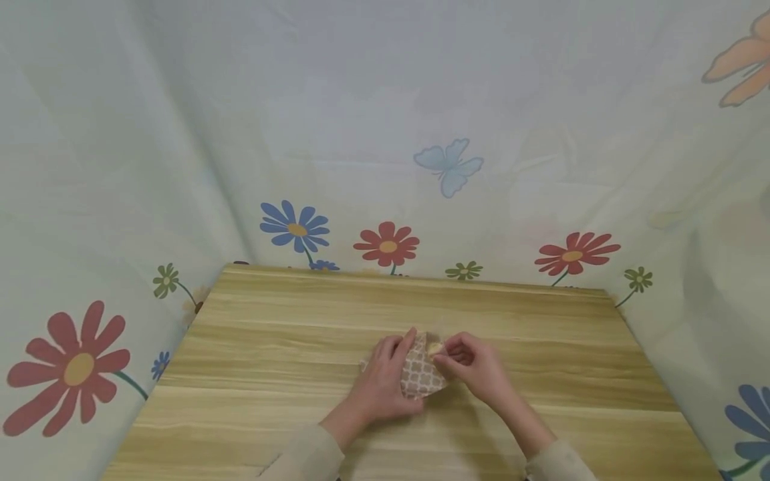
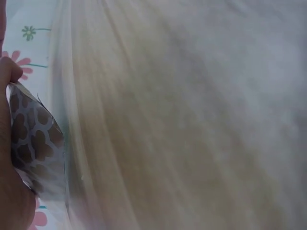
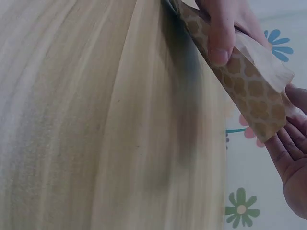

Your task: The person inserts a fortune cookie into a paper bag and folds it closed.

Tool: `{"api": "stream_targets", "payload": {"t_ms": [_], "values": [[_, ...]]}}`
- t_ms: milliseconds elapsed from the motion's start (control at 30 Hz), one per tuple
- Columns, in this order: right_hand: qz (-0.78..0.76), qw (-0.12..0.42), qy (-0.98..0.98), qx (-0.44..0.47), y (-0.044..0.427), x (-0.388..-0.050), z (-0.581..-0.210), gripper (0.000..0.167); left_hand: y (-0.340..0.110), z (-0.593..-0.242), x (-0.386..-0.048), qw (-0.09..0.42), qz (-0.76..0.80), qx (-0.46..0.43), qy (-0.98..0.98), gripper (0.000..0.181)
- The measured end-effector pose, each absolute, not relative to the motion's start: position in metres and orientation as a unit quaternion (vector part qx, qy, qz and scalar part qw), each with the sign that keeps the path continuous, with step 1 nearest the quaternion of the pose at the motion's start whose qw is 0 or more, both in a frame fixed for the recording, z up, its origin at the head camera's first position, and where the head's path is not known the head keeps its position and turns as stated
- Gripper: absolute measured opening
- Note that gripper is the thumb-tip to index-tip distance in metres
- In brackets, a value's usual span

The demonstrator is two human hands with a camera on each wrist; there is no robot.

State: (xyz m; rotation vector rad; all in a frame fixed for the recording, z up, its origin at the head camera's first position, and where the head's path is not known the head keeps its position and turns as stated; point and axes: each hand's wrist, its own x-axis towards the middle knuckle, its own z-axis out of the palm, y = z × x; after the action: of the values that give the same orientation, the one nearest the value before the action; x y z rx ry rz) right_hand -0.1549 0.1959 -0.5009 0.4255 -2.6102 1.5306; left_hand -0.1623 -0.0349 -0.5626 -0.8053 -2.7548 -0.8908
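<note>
A small tan packet with a white lattice pattern (image 1: 420, 375) is held above the wooden table. My left hand (image 1: 383, 386) grips it from the left, thumb along the near side; in the right wrist view the left thumb (image 3: 220, 40) presses on the packet's patterned face (image 3: 249, 91). My right hand (image 1: 472, 364) pinches the packet's right edge between thumb and fingers, beside a small pale yellow patch (image 1: 434, 349); whether that is contents or a label I cannot tell. In the left wrist view, part of the left hand (image 2: 12, 158) and the packet (image 2: 36, 139) show at the left edge.
The wood-grain table (image 1: 289, 321) extends around both hands. Behind it and at both sides hangs a pale cloth (image 1: 337, 100) printed with flowers and butterflies.
</note>
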Motion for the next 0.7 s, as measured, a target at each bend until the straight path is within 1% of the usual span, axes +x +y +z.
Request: {"api": "stream_targets", "payload": {"t_ms": [167, 267, 400, 500, 567, 633, 700], "values": [[0.492, 0.056, -0.853, 0.165, 0.196, -0.151, -0.491, 0.014, -0.036, -0.559, -0.161, 0.086, -0.302, -0.268, -0.911, 0.135], [0.479, 0.077, -0.857, 0.175, 0.2, -0.151, -0.483, 0.015, -0.036, -0.558, -0.161, 0.097, -0.31, -0.271, -0.906, 0.137], [0.461, 0.099, -0.866, 0.164, 0.211, -0.154, -0.477, 0.017, -0.036, -0.556, -0.161, 0.115, -0.321, -0.272, -0.9, 0.136], [0.449, 0.077, -0.877, 0.154, 0.22, -0.156, -0.476, 0.018, -0.034, -0.555, -0.16, 0.13, -0.333, -0.272, -0.893, 0.133], [0.443, 0.044, -0.882, 0.154, 0.224, -0.157, -0.476, 0.018, -0.033, -0.555, -0.159, 0.137, -0.341, -0.272, -0.889, 0.132], [0.438, 0.015, -0.884, 0.16, 0.226, -0.158, -0.475, 0.016, -0.031, -0.554, -0.158, 0.144, -0.352, -0.271, -0.884, 0.132], [0.434, -0.002, -0.884, 0.171, 0.226, -0.159, -0.474, 0.012, -0.029, -0.552, -0.157, 0.146, -0.36, -0.272, -0.88, 0.133]]}}
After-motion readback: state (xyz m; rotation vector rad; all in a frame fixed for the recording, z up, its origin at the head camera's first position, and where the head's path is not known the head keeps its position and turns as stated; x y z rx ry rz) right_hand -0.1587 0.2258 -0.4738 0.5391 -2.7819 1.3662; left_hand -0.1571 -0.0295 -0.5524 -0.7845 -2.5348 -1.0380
